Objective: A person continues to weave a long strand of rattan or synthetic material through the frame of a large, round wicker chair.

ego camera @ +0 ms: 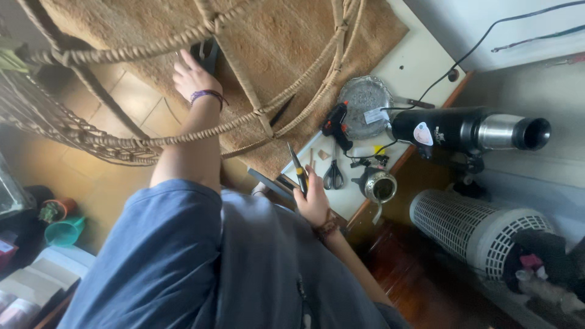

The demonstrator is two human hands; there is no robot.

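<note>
A big round frame of woven tan wicker (122,55) fills the upper left, its twisted rim and crossing spokes stretching over a shaggy tan rug (274,36) that lies beneath it. The person's blue sleeve and grey shirt take up the lower middle of the view.

To the right stands a white tabletop (414,61) with a wooden edge. On it lies a long black vacuum flask with a steel neck (469,129), turned on its side with its mouth pointing right. Below the tabletop sits a white slotted plastic cylinder (475,228) on dark wooden flooring. A round embossed silver tray (364,100) rests on the tabletop near the flask, and a black glue gun (336,125) lies just beside the tray's left rim. Nearer the person are a small metal-rimmed gourd cup (381,186) and a pair of black-handled scissors (333,175).

The left hand (194,78), with a purple braided band at the wrist, reaches up through the wicker frame; its fingers lie against a dark flat object at the rug's edge, and I cannot tell whether the grip is closed on it.

The right hand (314,201) has its grip closed around a slim tool with a yellow-and-black handle (297,167), holding it upright at the tabletop's near corner, just left of the scissors.
</note>
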